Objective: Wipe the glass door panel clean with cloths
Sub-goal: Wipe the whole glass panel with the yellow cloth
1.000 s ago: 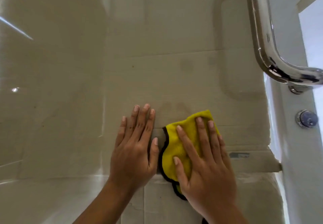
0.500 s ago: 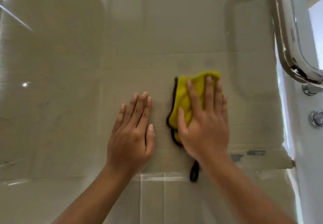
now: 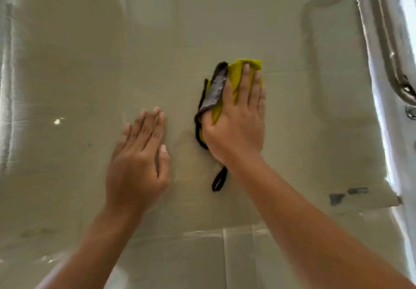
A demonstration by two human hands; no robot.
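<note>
As the right hand [image 3: 236,128] pushes upward, the yellow cloth [image 3: 235,70] sits just right of centre in the frame, flat against the glass door panel [image 3: 157,41]. A second ago it lay lower, level with the left hand [image 3: 137,164]; now it is above that hand's fingertips. Its left edge has also folded over, showing a grey underside [image 3: 215,90]. This reads as an upward stroke in progress, so the lower middle strip has probably been covered, while the upper and left glass likely remain.

The bunched cloth is longer than it is wide. Its long axis runs up and down the frame, the top leaning slightly right. A black loop [image 3: 218,179] hangs from its lower end, below the wrist.

The right grip is flat, fingers straight and close together, pressing the cloth rather than pinching it. The left grip is flat too, fingers together, resting bare on the glass, well left of the cloth. A chrome handle [image 3: 387,47] runs down the frame's right edge.
</note>
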